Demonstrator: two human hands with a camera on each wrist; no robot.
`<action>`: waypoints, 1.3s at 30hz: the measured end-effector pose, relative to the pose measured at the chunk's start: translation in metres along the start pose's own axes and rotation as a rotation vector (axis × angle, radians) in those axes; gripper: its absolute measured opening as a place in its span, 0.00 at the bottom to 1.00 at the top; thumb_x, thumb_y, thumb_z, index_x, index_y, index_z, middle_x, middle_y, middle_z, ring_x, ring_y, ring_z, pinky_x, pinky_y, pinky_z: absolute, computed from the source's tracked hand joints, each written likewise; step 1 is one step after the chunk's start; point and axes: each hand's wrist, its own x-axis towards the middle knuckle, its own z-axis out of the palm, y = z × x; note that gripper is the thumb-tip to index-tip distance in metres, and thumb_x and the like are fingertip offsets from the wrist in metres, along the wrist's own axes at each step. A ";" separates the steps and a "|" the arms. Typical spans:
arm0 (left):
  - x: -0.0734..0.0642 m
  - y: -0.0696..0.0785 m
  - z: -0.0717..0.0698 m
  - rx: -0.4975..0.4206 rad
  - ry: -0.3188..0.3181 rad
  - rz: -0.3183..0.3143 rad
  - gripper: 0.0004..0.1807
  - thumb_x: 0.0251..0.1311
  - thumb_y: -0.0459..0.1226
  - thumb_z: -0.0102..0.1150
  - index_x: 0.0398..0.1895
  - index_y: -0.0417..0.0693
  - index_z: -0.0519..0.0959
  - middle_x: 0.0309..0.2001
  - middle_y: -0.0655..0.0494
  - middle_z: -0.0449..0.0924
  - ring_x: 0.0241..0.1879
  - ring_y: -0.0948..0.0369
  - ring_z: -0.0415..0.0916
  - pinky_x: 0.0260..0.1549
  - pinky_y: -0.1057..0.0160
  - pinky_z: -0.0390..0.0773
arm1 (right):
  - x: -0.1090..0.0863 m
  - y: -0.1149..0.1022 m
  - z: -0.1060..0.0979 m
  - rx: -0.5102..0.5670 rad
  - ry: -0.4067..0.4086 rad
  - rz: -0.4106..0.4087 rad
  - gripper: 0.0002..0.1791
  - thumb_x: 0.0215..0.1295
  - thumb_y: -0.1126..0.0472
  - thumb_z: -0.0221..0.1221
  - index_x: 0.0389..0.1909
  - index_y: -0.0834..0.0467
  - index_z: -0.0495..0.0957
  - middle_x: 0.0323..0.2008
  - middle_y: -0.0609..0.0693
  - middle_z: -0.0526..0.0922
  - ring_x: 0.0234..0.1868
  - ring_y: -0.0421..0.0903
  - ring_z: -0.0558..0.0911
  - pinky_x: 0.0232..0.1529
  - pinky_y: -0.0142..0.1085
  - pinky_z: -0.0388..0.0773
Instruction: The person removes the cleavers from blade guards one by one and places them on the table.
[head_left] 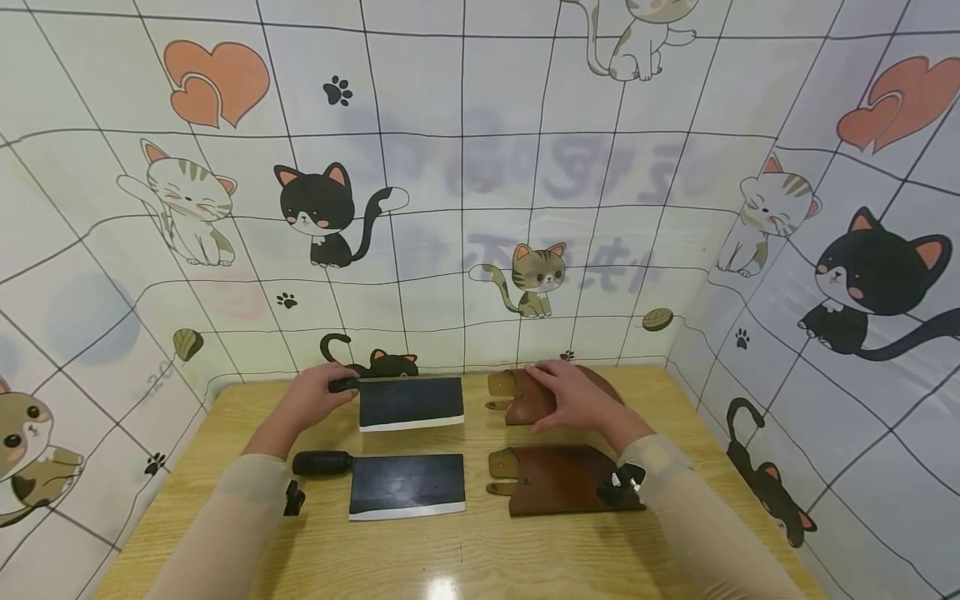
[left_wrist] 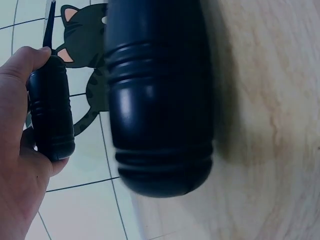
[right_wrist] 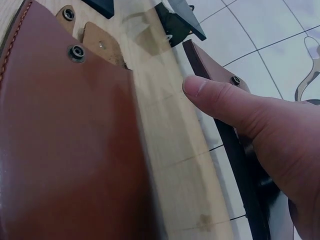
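Observation:
My left hand (head_left: 311,398) grips the black handle (left_wrist: 50,107) of the farther cleaver (head_left: 411,402), fingers and thumb curled round it. Its dark blade with a bright cutting edge points right, close over the table. Nearer to me lies a second cleaver (head_left: 408,483), its ribbed handle (left_wrist: 160,100) large in the left wrist view. On the right, my right hand (head_left: 577,398) holds the farther brown leather sheath (head_left: 521,400), the thumb on its near edge (right_wrist: 235,155). The fingers behind it are hidden in the right wrist view. A matching sheath (head_left: 555,479) lies nearer, under my right wrist.
All of this is on a light wooden table (head_left: 525,558). A white grid-patterned sheet (head_left: 465,183) with cartoon cats encloses its back and sides. Both sheaths have snap straps at their left ends, facing the blades across a narrow gap.

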 end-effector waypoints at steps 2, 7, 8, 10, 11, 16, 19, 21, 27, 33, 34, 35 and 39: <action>0.000 -0.002 0.004 -0.007 -0.006 -0.004 0.17 0.74 0.39 0.73 0.61 0.42 0.89 0.53 0.47 0.88 0.51 0.45 0.85 0.51 0.39 0.83 | 0.000 0.002 0.003 0.008 -0.011 -0.002 0.66 0.53 0.35 0.84 0.87 0.58 0.63 0.80 0.63 0.68 0.79 0.67 0.67 0.76 0.66 0.64; 0.001 -0.008 0.012 -0.024 -0.007 0.013 0.17 0.73 0.38 0.74 0.60 0.40 0.89 0.51 0.46 0.88 0.49 0.46 0.85 0.49 0.40 0.83 | -0.001 0.003 0.008 0.025 -0.038 0.023 0.68 0.53 0.34 0.84 0.88 0.56 0.60 0.81 0.63 0.66 0.81 0.67 0.65 0.77 0.66 0.63; 0.001 -0.009 0.013 -0.022 -0.007 0.017 0.17 0.72 0.37 0.74 0.60 0.40 0.89 0.51 0.46 0.88 0.49 0.46 0.85 0.49 0.40 0.83 | -0.001 0.003 0.009 0.026 -0.043 0.030 0.68 0.53 0.34 0.83 0.89 0.56 0.59 0.82 0.62 0.66 0.81 0.67 0.64 0.78 0.66 0.62; 0.002 -0.009 0.014 -0.014 -0.015 0.027 0.17 0.72 0.37 0.74 0.60 0.39 0.89 0.51 0.46 0.89 0.49 0.45 0.85 0.50 0.39 0.83 | -0.001 0.003 0.010 0.027 -0.046 0.036 0.68 0.53 0.35 0.84 0.88 0.57 0.60 0.82 0.63 0.66 0.81 0.67 0.64 0.77 0.66 0.62; 0.002 -0.010 0.015 -0.012 -0.022 0.028 0.18 0.72 0.37 0.74 0.60 0.39 0.89 0.51 0.46 0.89 0.49 0.45 0.85 0.50 0.39 0.83 | 0.000 0.003 0.011 0.024 -0.046 0.037 0.68 0.53 0.34 0.83 0.88 0.58 0.60 0.82 0.63 0.66 0.81 0.68 0.64 0.77 0.66 0.62; 0.006 -0.013 0.019 0.002 -0.037 0.026 0.18 0.71 0.38 0.74 0.60 0.40 0.89 0.50 0.48 0.89 0.50 0.45 0.85 0.52 0.38 0.82 | 0.001 0.005 0.017 0.025 -0.056 0.038 0.67 0.53 0.35 0.84 0.87 0.60 0.62 0.81 0.66 0.65 0.81 0.69 0.64 0.77 0.67 0.63; 0.008 -0.014 0.021 0.008 -0.032 0.033 0.18 0.71 0.38 0.74 0.59 0.40 0.89 0.49 0.49 0.88 0.49 0.46 0.85 0.52 0.39 0.82 | 0.002 0.007 0.021 0.022 -0.071 0.042 0.67 0.54 0.34 0.83 0.87 0.60 0.62 0.81 0.67 0.65 0.81 0.68 0.64 0.77 0.66 0.64; 0.009 -0.015 0.024 0.003 -0.027 0.036 0.17 0.70 0.38 0.75 0.58 0.40 0.90 0.48 0.50 0.88 0.49 0.46 0.85 0.52 0.39 0.82 | 0.002 0.008 0.024 0.022 -0.086 0.051 0.67 0.54 0.34 0.83 0.87 0.59 0.61 0.82 0.67 0.64 0.82 0.68 0.63 0.77 0.65 0.63; 0.010 -0.020 0.029 -0.007 -0.026 0.039 0.17 0.70 0.37 0.75 0.57 0.39 0.90 0.47 0.49 0.88 0.50 0.45 0.85 0.53 0.39 0.81 | 0.002 0.010 0.029 0.050 -0.103 0.071 0.67 0.55 0.35 0.83 0.87 0.61 0.60 0.82 0.67 0.63 0.82 0.68 0.62 0.77 0.66 0.63; 0.009 -0.025 0.032 -0.004 -0.055 0.011 0.15 0.69 0.35 0.75 0.56 0.41 0.90 0.43 0.51 0.87 0.43 0.51 0.83 0.48 0.44 0.81 | 0.003 0.012 0.034 0.076 -0.129 0.085 0.66 0.57 0.36 0.83 0.88 0.60 0.60 0.83 0.66 0.62 0.83 0.68 0.61 0.77 0.66 0.63; 0.009 -0.026 0.032 -0.007 -0.058 0.007 0.15 0.69 0.35 0.74 0.56 0.41 0.90 0.43 0.51 0.86 0.42 0.52 0.82 0.47 0.45 0.81 | 0.003 0.012 0.034 0.075 -0.134 0.089 0.66 0.57 0.36 0.83 0.88 0.60 0.60 0.83 0.66 0.62 0.83 0.68 0.61 0.77 0.66 0.63; 0.009 -0.026 0.032 -0.009 -0.061 0.003 0.15 0.69 0.34 0.74 0.56 0.41 0.90 0.43 0.51 0.86 0.42 0.53 0.81 0.46 0.46 0.81 | 0.004 0.013 0.035 0.070 -0.138 0.088 0.66 0.57 0.36 0.82 0.88 0.60 0.60 0.83 0.66 0.62 0.83 0.68 0.62 0.77 0.65 0.63; 0.009 -0.028 0.036 -0.015 -0.062 0.002 0.15 0.69 0.34 0.74 0.56 0.41 0.90 0.44 0.51 0.86 0.42 0.53 0.81 0.46 0.46 0.81 | 0.005 0.016 0.038 0.066 -0.153 0.086 0.66 0.57 0.36 0.82 0.88 0.60 0.60 0.83 0.67 0.62 0.82 0.68 0.62 0.77 0.65 0.63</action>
